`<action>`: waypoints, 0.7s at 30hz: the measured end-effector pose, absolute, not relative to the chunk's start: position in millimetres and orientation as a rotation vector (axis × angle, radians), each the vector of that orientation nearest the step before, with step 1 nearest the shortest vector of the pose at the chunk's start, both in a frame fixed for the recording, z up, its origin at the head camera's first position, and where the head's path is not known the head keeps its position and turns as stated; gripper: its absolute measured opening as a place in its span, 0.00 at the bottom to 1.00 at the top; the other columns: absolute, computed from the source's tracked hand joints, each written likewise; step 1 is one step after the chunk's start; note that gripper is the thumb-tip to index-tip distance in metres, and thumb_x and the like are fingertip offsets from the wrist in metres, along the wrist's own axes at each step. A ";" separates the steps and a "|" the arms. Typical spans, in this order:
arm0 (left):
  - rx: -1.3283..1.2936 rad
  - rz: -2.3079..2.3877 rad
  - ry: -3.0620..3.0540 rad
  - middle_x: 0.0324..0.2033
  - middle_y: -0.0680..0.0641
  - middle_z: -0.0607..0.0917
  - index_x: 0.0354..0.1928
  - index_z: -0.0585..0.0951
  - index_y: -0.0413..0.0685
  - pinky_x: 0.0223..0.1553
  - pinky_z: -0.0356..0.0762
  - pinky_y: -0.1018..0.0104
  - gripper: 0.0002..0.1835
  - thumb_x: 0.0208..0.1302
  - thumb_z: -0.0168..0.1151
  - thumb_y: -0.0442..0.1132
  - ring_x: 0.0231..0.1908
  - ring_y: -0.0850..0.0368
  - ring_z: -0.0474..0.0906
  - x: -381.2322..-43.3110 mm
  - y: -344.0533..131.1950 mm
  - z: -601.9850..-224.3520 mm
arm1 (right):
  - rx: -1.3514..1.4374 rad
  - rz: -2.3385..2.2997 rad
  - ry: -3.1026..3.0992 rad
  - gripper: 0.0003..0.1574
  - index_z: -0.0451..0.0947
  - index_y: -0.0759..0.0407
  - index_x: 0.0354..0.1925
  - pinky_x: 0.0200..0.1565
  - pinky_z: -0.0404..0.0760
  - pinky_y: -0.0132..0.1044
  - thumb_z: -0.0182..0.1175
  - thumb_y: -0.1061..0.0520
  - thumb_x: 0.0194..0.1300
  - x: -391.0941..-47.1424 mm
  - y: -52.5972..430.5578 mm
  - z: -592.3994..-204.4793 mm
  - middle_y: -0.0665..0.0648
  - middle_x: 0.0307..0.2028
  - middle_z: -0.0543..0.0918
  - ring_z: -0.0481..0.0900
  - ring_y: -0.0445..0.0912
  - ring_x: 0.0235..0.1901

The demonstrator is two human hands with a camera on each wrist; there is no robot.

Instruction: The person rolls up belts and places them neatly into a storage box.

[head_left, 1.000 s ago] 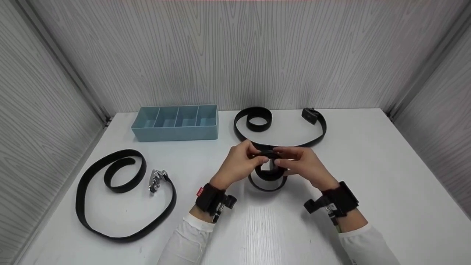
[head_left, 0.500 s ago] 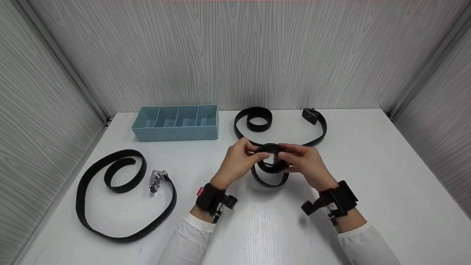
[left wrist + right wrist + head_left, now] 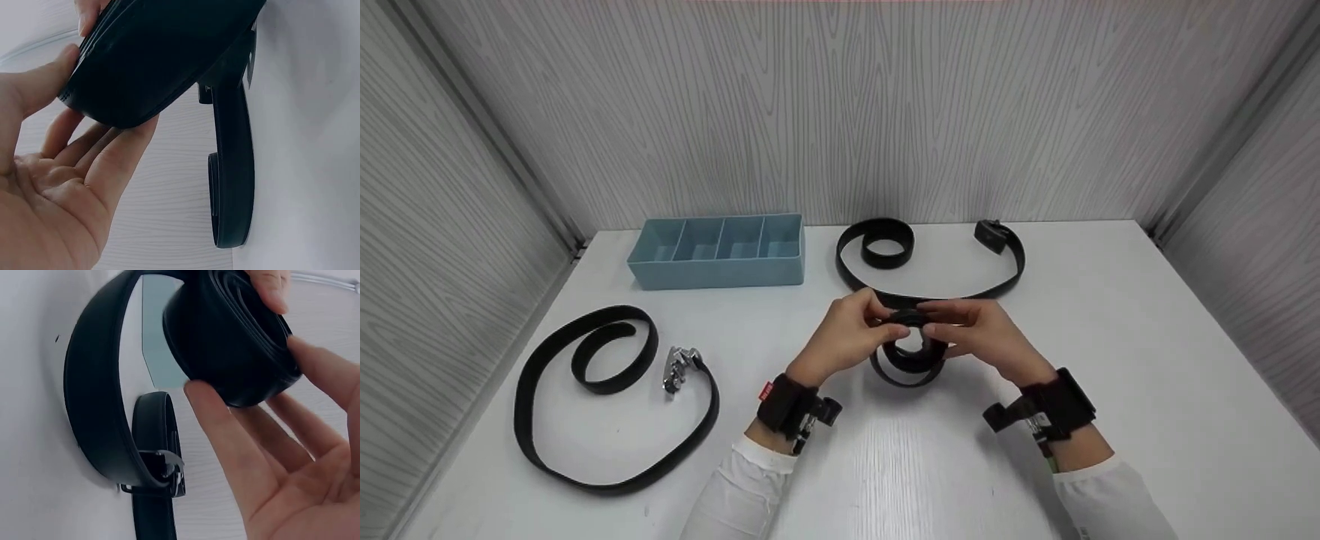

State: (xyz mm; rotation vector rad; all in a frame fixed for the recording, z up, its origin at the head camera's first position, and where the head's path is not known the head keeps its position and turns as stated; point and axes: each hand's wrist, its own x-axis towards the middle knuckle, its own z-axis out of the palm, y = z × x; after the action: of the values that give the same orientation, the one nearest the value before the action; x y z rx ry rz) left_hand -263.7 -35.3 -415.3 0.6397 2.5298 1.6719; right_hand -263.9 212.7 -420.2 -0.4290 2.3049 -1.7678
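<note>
A black belt, wound into a tight coil [image 3: 911, 364], is held between both hands above the table. My left hand [image 3: 847, 334] pinches the coil's left side, thumb on the near edge and fingers behind. On the other side, my right hand [image 3: 986, 337] grips it the same way. The belt's outer part hangs below as a loose loop [image 3: 95, 394], with a dark metal buckle [image 3: 175, 475] that seems to be at its end. In the left wrist view, the coil [image 3: 146, 56] sits between thumb and fingers.
Behind the hands lies a second black belt [image 3: 1009, 281], partly curled, with a dark buckle [image 3: 991, 235]. A third black belt [image 3: 526, 397] with a shiny silver buckle [image 3: 676, 369] lies at the left. A blue divided tray [image 3: 716, 274] stands at the back left.
The coil rises and tilts half a second ago, then comes back down towards me. Both hands keep hold of it. The other belts and the tray stay put.
</note>
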 end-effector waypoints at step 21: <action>0.596 1.748 2.553 0.45 0.44 0.86 0.42 0.77 0.42 0.40 0.81 0.65 0.15 0.68 0.73 0.44 0.43 0.56 0.86 -265.6 -34.2 -420.0 | -0.333 -1.982 2.181 0.30 0.78 0.64 0.66 0.46 0.87 0.47 0.70 0.55 0.70 -266.8 209.6 -426.0 0.70 0.57 0.83 0.87 0.50 0.46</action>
State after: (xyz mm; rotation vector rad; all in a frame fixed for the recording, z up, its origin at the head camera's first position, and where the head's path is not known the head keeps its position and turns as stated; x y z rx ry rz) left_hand -265.6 -34.2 -420.0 0.5965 2.5534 1.7478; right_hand -266.8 209.6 -426.0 -0.3326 2.1807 -1.9823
